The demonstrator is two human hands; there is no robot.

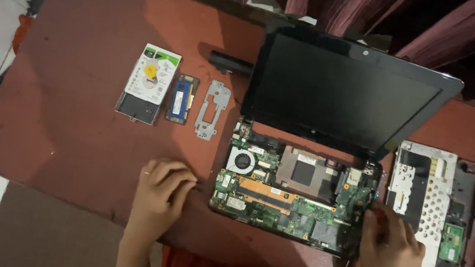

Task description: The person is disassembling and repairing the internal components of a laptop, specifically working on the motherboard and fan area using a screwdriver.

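Note:
A small opened laptop (pixel 292 198) lies on the red-brown table (pixel 79 128) with its keyboard cover off, showing a green circuit board, a fan (pixel 241 161) and a dark chip plate. Its black screen (pixel 341 94) stands tilted back. My left hand (pixel 162 193) rests on the table, fingers curled, touching the laptop base's left edge. My right hand (pixel 390 249) grips the base's front right corner; a thin tool seems to be in it, but I cannot tell for sure.
A hard drive (pixel 148 83), a blue memory module (pixel 181 99) and a grey metal bracket (pixel 213 108) lie in a row left of the laptop. A black battery (pixel 230 63) sits behind them. The removed keyboard frame (pixel 426 200) and palm rest (pixel 474 235) lie at the right.

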